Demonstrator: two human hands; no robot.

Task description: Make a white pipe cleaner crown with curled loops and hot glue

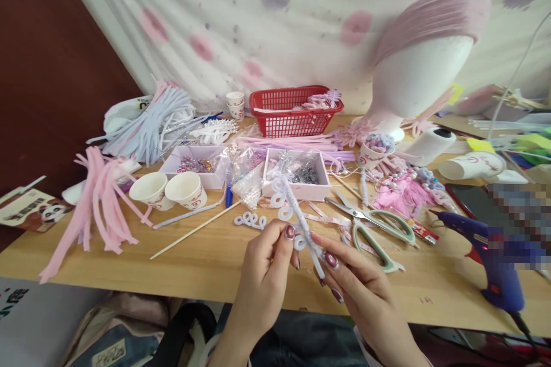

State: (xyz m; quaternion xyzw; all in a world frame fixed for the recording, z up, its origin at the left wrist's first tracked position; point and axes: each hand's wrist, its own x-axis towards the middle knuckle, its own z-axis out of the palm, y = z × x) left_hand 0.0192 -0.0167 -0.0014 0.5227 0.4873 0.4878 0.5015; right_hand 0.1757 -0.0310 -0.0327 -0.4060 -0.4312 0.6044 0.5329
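A pale lilac-white fuzzy stem piece [296, 206], with small curled loops along its side, is held up over the table's front part. My left hand [267, 266] pinches it from the left, thumb and fingers closed round its loops. From the right, my right hand [359, 281] grips its lower end between thumb and fingers. Another curled fuzzy strip [250, 219] lies on the table just behind my left hand. Green-handled scissors [370, 223] rest open to the right, behind my right hand.
A blue glue gun [495, 252] lies at the right. Behind are a white box of beads [297, 190], a red basket [296, 120] and a foam head [413, 80]. Paper cups [186, 190], a wooden stick [196, 229] and pink strips [97, 200] lie left.
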